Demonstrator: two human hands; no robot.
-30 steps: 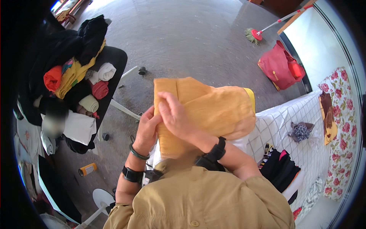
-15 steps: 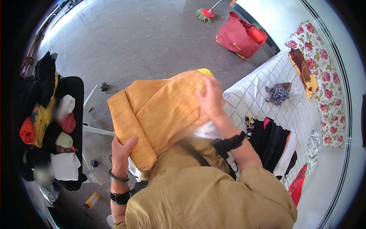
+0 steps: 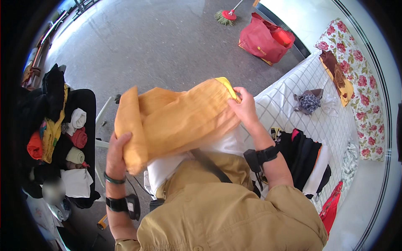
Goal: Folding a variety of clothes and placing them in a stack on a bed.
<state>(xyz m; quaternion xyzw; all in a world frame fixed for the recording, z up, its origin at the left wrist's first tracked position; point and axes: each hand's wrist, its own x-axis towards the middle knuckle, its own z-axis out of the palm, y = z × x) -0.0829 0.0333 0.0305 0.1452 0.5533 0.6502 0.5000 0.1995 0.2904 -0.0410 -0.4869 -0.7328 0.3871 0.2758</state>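
The orange cloth (image 3: 176,119) was hanging in mid-air between both hands, stretched across in front of the person's chest and sagging a bit in the middle. The left hand (image 3: 116,157) was wrapped around the bunched end, fingers curled over the folded edge in a full grip, while the right hand (image 3: 243,109) was pinching the opposite top corner right by the yellow trim (image 3: 228,85), thumb and fingers pressed together on the fabric. Looked like a soft, light thing to me, floppy with no stiffness at all, so I'd guess it slumps wherever it isn't held; the corners and hemmed edges seemed the sensible spots to grab, not slippery or fragile I'd say. Just under the hands was something white (image 3: 167,167). Out past the right hand sat a white quilted bed (image 3: 331,125) with a dark patterned piece of clothing (image 3: 307,101) on it and dark clothes (image 3: 303,154) near its edge. Off beyond the left hand was a black chair (image 3: 83,104) piled with rolled clothes (image 3: 77,136). Farthest off, a red bag (image 3: 264,39) and a broom (image 3: 226,16) sat on the grey floor (image 3: 146,46).
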